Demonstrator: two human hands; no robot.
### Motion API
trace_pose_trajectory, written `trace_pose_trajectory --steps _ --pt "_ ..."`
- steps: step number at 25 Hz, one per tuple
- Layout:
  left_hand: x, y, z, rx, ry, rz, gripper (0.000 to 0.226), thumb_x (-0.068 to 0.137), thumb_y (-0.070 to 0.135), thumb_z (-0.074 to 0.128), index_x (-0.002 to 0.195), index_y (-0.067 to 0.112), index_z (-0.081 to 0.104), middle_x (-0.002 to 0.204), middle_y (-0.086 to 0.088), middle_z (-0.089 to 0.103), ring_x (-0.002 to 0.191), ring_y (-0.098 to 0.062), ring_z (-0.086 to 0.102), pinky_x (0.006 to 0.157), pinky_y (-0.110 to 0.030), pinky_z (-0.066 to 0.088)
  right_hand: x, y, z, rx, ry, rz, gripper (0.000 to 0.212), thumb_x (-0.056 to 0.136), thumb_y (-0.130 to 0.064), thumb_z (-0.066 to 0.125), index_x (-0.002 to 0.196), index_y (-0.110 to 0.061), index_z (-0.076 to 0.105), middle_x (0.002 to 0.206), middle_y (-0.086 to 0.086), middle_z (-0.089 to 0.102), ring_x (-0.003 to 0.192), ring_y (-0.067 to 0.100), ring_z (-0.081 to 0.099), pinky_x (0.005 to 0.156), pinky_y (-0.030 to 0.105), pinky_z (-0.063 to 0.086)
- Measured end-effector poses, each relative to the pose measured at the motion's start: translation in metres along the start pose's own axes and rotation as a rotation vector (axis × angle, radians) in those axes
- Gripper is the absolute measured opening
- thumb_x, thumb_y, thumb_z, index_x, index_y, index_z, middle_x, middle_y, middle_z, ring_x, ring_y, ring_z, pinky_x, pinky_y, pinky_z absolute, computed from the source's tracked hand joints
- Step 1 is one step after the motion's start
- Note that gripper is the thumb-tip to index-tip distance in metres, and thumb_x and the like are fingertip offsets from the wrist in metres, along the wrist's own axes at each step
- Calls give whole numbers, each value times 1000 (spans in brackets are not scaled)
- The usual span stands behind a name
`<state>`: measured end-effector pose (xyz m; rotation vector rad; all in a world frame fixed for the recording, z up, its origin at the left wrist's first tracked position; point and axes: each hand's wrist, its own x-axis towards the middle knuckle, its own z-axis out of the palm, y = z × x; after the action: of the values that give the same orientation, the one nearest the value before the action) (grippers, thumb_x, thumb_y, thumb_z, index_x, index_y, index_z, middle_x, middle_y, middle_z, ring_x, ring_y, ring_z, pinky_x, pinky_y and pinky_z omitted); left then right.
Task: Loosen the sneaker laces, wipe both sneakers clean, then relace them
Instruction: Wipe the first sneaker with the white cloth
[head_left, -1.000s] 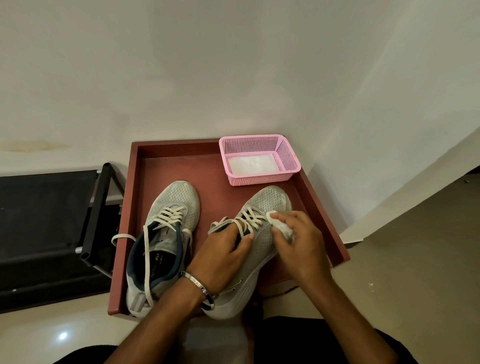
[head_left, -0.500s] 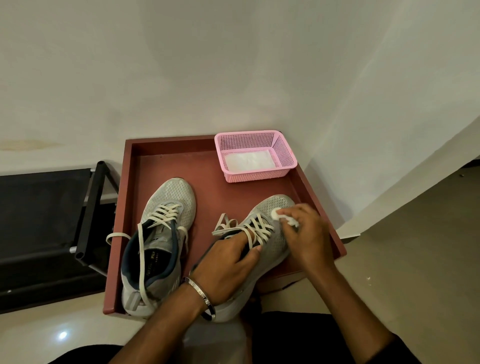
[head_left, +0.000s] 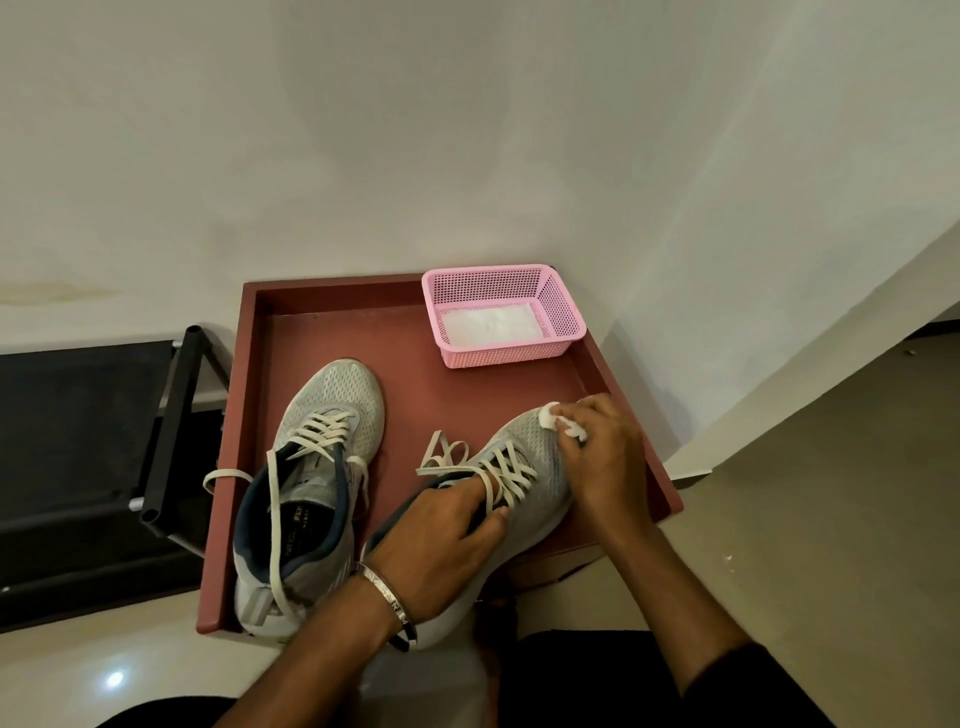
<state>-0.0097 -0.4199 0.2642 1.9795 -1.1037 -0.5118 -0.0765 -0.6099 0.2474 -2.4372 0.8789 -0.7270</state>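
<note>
Two grey mesh sneakers with loosened cream laces lie in a dark red tray (head_left: 332, 306). The left sneaker (head_left: 317, 441) rests flat, one lace looped over the tray's left wall. My left hand (head_left: 447, 540), wearing a metal bracelet, grips the right sneaker (head_left: 535, 457) at its opening, thumb by the laces. My right hand (head_left: 602, 452) presses a small white wipe (head_left: 550, 415) against that sneaker's toe, near the tray's right wall.
A pink mesh basket (head_left: 561, 312) holding white wipes stands in the tray's far right corner. A black metal-framed rack (head_left: 171, 431) sits left of the tray. White walls meet behind the tray; tiled floor lies to the right.
My right hand has slid the wipe forward along the right sneaker, from beside the laces to the toe. My left hand keeps its hold.
</note>
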Motion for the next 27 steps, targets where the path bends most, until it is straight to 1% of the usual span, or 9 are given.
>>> trace_pose_trajectory --steps 2,5,7,9,12,16,20,23,27 --pt "0 0 -1 11 21 4 21 98 30 50 95 13 62 87 3 68 79 -12 61 72 -29 46 -7 -10 2 47 -51 -2 19 88 -11 69 105 -14 75 99 -2 65 89 16 63 69 22 54" --pt "2 -4 -1 41 26 5 22 97 30 51 91 12 61 84 2 67 77 -13 59 71 -29 45 -13 -8 -1 176 -309 27 19 87 -18 72 105 -22 75 100 -12 67 88 2 63 69 8 50" --pt "0 -6 0 50 12 14 22 97 32 50 93 14 62 87 4 67 80 -11 60 73 -27 46 -3 2 -2 105 -173 53 19 84 -11 75 102 -16 76 99 -5 68 88 11 64 67 15 51" --pt "-1 -7 0 48 3 15 24 96 36 49 95 16 62 89 6 68 82 -9 60 75 -26 46 -3 4 -1 5 -69 78 20 83 -8 75 102 -13 76 100 0 67 88 15 63 63 13 45" --pt "2 -5 -3 47 14 -2 27 95 37 47 96 15 62 91 3 69 84 -11 61 77 -30 47 -15 -3 2 103 -258 75 21 85 -15 74 105 -22 74 100 -9 67 86 3 62 62 8 48" --pt "3 -4 -4 18 35 7 18 98 29 53 97 14 63 84 16 63 79 1 56 71 -6 37 -4 6 -4 87 -76 99 19 85 -11 73 103 -17 75 101 -3 69 87 11 63 67 14 48" --pt "3 -5 -4 49 33 -12 22 97 32 51 94 13 62 86 4 67 79 -10 60 73 -28 45 -14 -2 2 39 -256 -6 23 86 -11 72 108 -19 74 103 -6 66 88 11 62 72 20 53" --pt "1 -7 -2 34 27 -21 21 97 32 51 95 15 62 86 6 67 80 -9 59 69 -20 43 -7 4 1 30 -97 26 20 85 -6 71 103 -14 75 103 0 68 89 17 64 69 19 49" --pt "1 -6 -3 56 29 -28 24 97 35 48 91 15 60 83 4 66 77 -11 59 69 -25 43 -17 0 1 54 -240 4 22 86 -9 71 107 -16 74 104 -3 67 88 10 61 72 21 53"
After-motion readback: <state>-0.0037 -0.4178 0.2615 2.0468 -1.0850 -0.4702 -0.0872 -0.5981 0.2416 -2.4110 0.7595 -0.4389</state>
